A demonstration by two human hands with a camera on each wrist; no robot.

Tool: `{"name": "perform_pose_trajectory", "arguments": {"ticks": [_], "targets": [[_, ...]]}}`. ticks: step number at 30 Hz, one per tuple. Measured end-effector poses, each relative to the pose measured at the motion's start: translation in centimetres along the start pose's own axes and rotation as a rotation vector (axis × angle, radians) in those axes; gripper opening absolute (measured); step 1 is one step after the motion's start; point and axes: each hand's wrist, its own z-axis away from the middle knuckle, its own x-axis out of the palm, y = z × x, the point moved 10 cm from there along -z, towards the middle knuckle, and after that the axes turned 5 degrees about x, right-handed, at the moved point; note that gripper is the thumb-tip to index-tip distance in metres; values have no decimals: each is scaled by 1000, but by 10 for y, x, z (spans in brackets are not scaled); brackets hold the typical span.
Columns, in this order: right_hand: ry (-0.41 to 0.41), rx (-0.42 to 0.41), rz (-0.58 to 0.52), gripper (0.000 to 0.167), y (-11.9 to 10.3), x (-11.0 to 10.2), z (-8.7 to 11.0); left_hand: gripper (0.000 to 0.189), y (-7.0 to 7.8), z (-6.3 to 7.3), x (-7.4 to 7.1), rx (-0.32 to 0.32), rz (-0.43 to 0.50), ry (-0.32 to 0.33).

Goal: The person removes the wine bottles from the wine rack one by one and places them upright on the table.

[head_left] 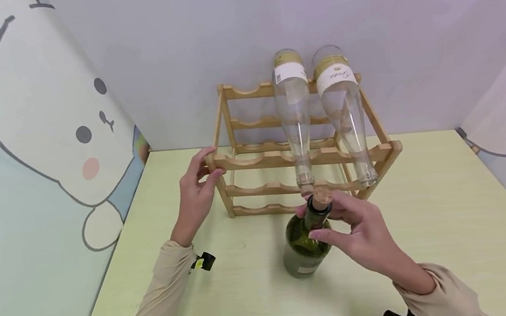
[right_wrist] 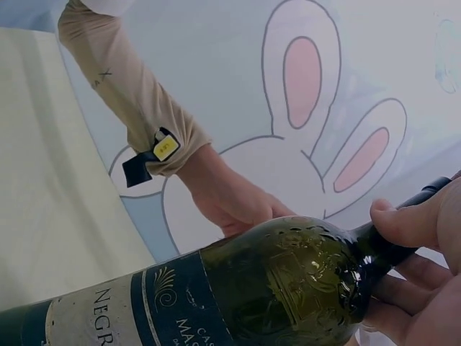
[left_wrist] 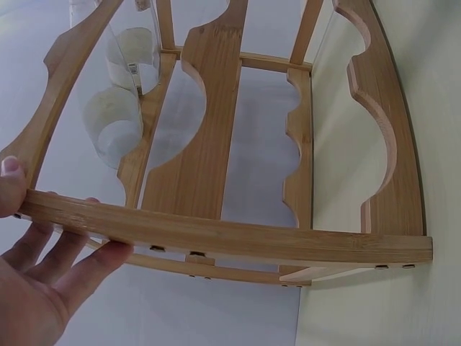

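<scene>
My right hand (head_left: 361,231) holds a dark green wine bottle (head_left: 306,249) by its neck, thumb on one side and fingers on the other. A cork (head_left: 321,198) stops the mouth. In the right wrist view the wine bottle (right_wrist: 288,277) shows a dark and pale label; whether its base touches the table I cannot tell. My left hand (head_left: 196,188) grips the front left top corner of a wooden wine rack (head_left: 262,159). In the left wrist view, the left hand's (left_wrist: 50,281) thumb lies over the rack's side rail (left_wrist: 216,234), fingers beneath it.
Two clear glass bottles, a left one (head_left: 294,116) and a right one (head_left: 343,107), lie across the rack's top tier with necks towards me. The pale yellow table (head_left: 436,220) meets a wall (head_left: 173,46) behind the rack. A cartoon-painted wall (head_left: 44,152) stands at left.
</scene>
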Motion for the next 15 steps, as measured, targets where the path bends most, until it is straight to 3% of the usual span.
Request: {"name": "perform_pose_trajectory", "arguments": {"ticks": [15], "targets": [[53, -26, 8, 54, -11, -13, 6, 40, 0, 0, 1, 24, -2, 5]]}}
